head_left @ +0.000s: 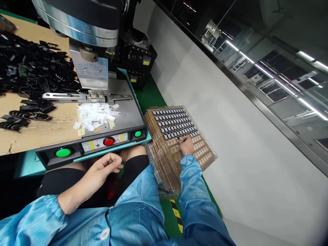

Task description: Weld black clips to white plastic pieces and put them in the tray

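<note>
- The right hand (186, 145) reaches down to a stack of trays (205, 155) at the person's right. Its fingertips sit at the front edge of the dark small parts (174, 123) filling the top tray's far rows. The fingers are bunched together on a part there, but whether they actually pinch one is too small to tell.
- The near rows of that top tray, beside and past the hand, show empty brown pockets.
- The trays lie stacked and fanned, in clear wrap, on a green floor strip just beside a pale wall.
- The left hand (107, 165) hangs over the lap, below the front edge of the press (102, 112). Its fingers are loosely curled, thumb to fingertips; anything held in them is not visible.
- Both arms wear blue sleeves (189, 191).
- Along the press front: a green button (63, 152) at left, a red button (109, 141) in the middle, a smaller green button (137, 134) at right.
- On the press plate lies a heap of white pieces (96, 115), under the metal head.
- Left of the plate, cardboard (38, 130) carries a spread of black clips (33, 71), some loose ones near its front.
</note>
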Motion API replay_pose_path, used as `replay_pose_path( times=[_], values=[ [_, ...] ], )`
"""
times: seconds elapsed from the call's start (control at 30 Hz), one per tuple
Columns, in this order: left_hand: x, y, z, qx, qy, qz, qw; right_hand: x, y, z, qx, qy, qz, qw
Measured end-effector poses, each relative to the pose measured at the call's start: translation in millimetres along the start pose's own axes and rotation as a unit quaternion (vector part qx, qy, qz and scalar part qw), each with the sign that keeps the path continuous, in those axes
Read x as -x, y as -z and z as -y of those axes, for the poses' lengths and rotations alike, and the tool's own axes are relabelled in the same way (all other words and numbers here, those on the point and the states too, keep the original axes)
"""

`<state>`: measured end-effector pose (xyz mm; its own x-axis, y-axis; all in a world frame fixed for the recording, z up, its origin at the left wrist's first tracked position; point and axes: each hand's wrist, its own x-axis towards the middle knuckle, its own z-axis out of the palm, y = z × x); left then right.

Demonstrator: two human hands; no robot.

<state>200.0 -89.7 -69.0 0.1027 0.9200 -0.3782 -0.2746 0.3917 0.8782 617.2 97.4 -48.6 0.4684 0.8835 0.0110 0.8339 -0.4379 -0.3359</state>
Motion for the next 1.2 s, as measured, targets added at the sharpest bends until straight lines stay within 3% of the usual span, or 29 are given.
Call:
replay_pose_path(
  times=[0.37, 0.47, 0.77, 1.03, 1.2],
  values=[
    [-1, -1.6, -1, 0.025, -0.003, -0.013, 1.000, -4, -15, -6, 0.042, 0.015, 0.013, 0.999],
    [0, -2.1, -2, 0.013, -0.007, -0.014, 1.000, 0, -14, -5, 0.031, 0.022, 0.030, 0.999],
    [-1, -1.1, 1, -0.006, -0.004, -0.009, 1.000, 13, -5, -1, 0.006, 0.089, 0.003, 0.996],
    [0, -4.4, -6, 0.000, -0.003, -0.017, 1.000, 13, -24, 5, 0.046, 0.134, 0.021, 0.990],
    [-1, -3.7, -3, 0.006, 0.000, -0.020, 1.000, 13, -31, 6, 0.060, 0.109, 0.023, 0.992]
  ],
)
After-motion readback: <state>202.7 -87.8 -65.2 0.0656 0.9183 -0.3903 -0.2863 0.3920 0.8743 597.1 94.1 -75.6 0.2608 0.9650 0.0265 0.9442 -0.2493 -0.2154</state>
